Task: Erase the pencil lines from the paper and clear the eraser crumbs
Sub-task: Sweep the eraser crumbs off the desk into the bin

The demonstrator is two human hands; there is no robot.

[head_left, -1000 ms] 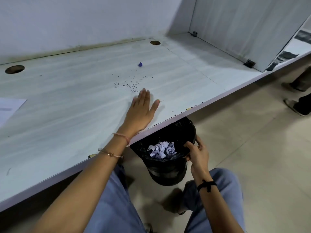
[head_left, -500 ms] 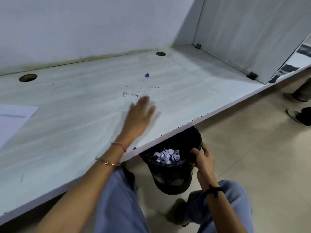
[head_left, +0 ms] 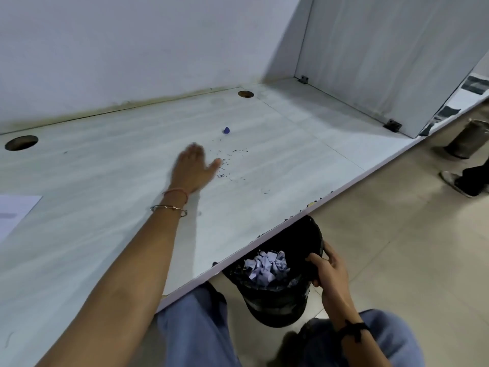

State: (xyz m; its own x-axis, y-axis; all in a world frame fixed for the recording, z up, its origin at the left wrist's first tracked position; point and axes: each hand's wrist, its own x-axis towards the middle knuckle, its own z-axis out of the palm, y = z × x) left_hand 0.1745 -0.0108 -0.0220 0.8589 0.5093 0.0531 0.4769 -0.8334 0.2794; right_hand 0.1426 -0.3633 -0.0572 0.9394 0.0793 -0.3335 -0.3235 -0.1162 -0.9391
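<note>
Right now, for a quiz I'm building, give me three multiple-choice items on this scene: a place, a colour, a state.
1. Where is the black bin? A on a chair; B below the desk's front edge; C against the far wall.
2. What colour is the small eraser bit? A red; B yellow; C blue.
3. What is the right hand doing? A gripping the bin's rim; B lying flat; C holding paper.
Answers: 1 B, its rim shows under the edge; 2 C, it shows blue; 3 A, fingers curl over the rim.
</note>
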